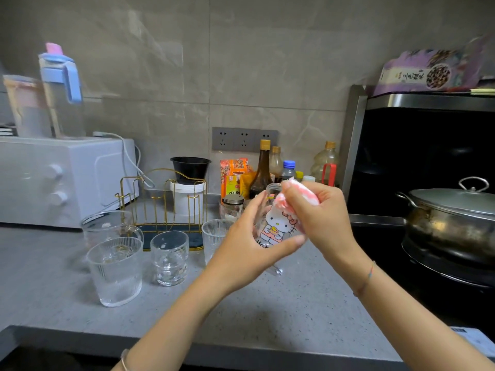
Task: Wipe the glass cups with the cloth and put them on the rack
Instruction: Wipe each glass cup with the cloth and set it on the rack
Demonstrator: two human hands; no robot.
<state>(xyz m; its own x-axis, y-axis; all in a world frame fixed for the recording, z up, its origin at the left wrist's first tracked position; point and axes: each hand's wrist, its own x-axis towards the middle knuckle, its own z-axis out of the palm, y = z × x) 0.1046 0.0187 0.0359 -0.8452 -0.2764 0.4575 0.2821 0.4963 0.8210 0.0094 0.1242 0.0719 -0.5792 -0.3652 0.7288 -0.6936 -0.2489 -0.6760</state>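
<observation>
My left hand (249, 236) grips a clear glass cup with a cartoon cat print (276, 228), held above the counter. My right hand (318, 215) holds a pink and white cloth (302, 192) bunched against the cup's upper side. A gold wire rack (163, 199) on a dark tray stands behind, with nothing on its pegs. On the counter to the left stand a ribbed glass (116, 274), a short glass (170, 258), a glass mug (109, 227) and another ribbed glass (214, 236), partly hidden by my left hand.
A white microwave (61, 180) with jugs on top sits at the left. Sauce bottles (263, 170), packets and a white tub (187, 199) line the wall. A lidded metal pot (452, 218) rests on the black stove at right. The grey counter (267, 311) ends near me.
</observation>
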